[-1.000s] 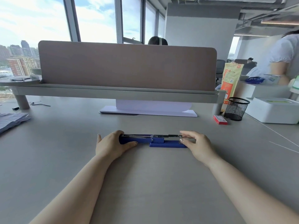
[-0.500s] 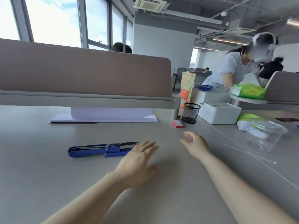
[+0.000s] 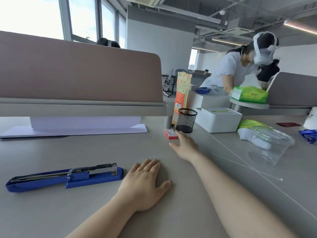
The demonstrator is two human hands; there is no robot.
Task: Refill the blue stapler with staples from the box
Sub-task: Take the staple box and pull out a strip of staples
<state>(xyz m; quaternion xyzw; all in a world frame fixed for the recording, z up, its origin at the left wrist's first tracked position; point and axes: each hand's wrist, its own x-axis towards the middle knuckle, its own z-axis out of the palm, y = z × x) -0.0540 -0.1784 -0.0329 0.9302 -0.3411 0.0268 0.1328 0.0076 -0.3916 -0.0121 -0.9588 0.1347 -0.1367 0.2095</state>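
The blue stapler [image 3: 51, 179] lies folded open on the grey desk at the lower left, its metal staple channel facing up. My left hand [image 3: 144, 184] rests flat on the desk just right of the stapler, fingers apart, holding nothing. A small red staple box [image 3: 170, 133] lies farther back beside the desk divider's end. My right hand [image 3: 185, 145] is stretched toward it with fingers spread, fingertips at the box's right edge, not closed around it.
A black mesh pen cup [image 3: 186, 120] stands right behind the box, with an orange packet [image 3: 181, 95] behind it. A white case [image 3: 218, 119], a clear plastic lid [image 3: 271, 143] and white cloth lie to the right. A person bends over the neighbouring desk.
Both hands let go of the stapler. The view swung right, my right hand reached out to the red box, and my left hand settled flat on the desk.
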